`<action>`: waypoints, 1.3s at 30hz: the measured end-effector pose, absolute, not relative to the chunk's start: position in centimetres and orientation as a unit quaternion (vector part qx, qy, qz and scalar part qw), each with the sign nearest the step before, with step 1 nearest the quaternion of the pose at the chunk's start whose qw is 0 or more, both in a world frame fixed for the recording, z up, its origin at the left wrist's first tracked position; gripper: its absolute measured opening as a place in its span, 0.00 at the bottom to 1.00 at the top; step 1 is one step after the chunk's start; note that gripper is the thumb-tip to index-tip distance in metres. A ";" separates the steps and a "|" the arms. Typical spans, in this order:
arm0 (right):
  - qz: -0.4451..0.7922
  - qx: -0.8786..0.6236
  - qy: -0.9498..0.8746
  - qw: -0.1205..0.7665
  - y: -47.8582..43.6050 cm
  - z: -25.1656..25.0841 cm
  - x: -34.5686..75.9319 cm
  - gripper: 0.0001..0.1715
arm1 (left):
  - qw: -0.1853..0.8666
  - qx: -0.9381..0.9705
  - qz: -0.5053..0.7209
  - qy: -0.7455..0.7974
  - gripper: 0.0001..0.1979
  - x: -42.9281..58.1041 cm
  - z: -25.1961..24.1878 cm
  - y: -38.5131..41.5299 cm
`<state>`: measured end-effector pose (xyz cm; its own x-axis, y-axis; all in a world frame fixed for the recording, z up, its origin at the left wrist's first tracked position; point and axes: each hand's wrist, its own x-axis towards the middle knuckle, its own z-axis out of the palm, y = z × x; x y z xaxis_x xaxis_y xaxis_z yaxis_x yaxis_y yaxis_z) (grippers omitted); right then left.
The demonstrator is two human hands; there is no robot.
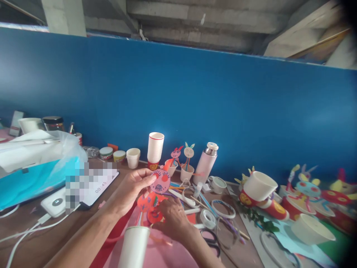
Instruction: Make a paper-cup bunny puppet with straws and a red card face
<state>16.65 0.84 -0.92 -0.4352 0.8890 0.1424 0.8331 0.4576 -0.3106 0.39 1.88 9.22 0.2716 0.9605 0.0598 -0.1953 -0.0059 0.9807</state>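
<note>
At the far left, we locate a turquoise-and-white bag and, beside it, a white device marked with a dark oval and connected to a cable. Next is a display device, partly pixelated; on its screen we read "00:45". Behind it stand low jars, their labels too small to read.

Our left hand pinches a pink paper disc between thumb and fingertips, raised in front of a cup stack. The disc bears drawn lashes, two red spots and a dark oval. The stack's red band carries a yellow emblem; its characters are illegible. Below, a white paper cup sits between our forearms.

Our right hand rests over orange cutouts, fingers bent; we cannot tell whether they grasp anything. Rightward are a pink flask and scissors. At the far right, red-banded cups show yellow emblems too blurred to read.
</note>
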 end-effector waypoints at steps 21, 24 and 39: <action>-0.058 -0.511 -0.838 0.180 0.8 2.5 21.5 0.13 | 0.599 0.524 0.475 0.375 0.09 0.5 9.3 1.8; 0.003 -0.565 -0.771 0.296 0.7 4.0 23.1 0.13 | 0.600 0.518 0.479 0.378 0.09 0.5 9.4 1.7; 0.582 -0.397 -0.415 0.575 1.5 2.5 21.6 0.07 | 0.523 0.513 0.557 0.392 0.16 -0.1 9.2 2.5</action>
